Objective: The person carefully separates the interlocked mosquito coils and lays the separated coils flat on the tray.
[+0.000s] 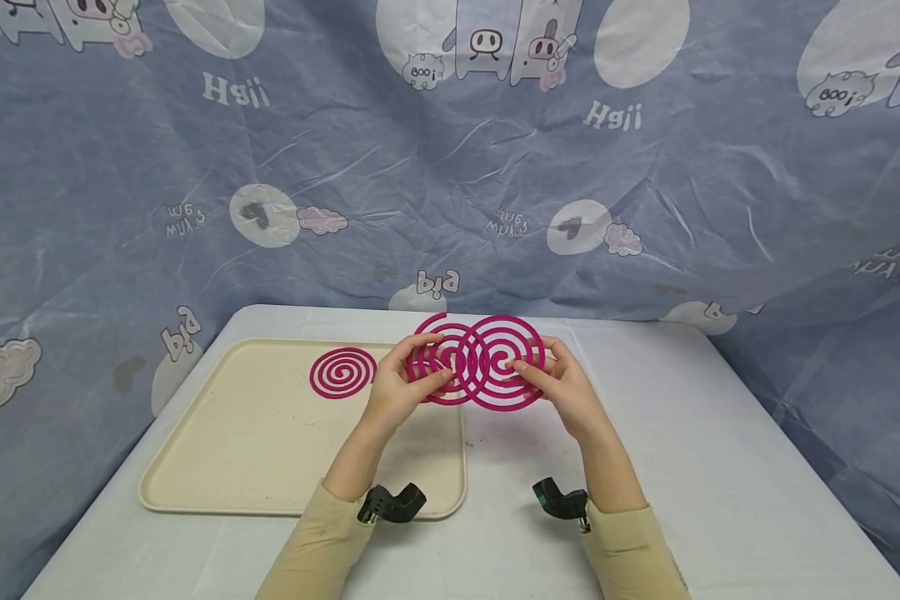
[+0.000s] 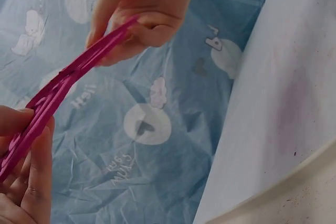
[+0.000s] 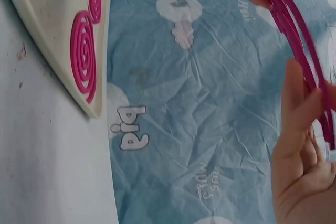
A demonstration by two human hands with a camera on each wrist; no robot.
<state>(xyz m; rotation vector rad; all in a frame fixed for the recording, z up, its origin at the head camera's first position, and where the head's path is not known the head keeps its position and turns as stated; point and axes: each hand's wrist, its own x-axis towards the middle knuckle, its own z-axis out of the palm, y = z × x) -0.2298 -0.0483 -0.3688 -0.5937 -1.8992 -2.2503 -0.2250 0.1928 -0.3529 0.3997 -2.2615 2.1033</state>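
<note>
Two interlocked magenta spiral coils (image 1: 478, 362), thin, flat and rigid-looking, are held upright above the white table (image 1: 690, 450). The left hand (image 1: 399, 385) and right hand (image 1: 562, 385) pinch opposite edges, thumbs in front.

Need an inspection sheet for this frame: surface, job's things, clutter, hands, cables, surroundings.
Surface: white table, with faint smudges in the wrist views.
Job's things: pair of interlocked pink spiral coils, held up above the table; single pink coil lying flat on the beige tray.
Clutter: nothing seen.
Hands: left hand pinches the left side of the pair; right hand pinches the right side.
Cables: nothing seen.
Surroundings: blue cartoon-print cloth hangs behind and beside the table; black wrist cameras on both forearms.
</note>
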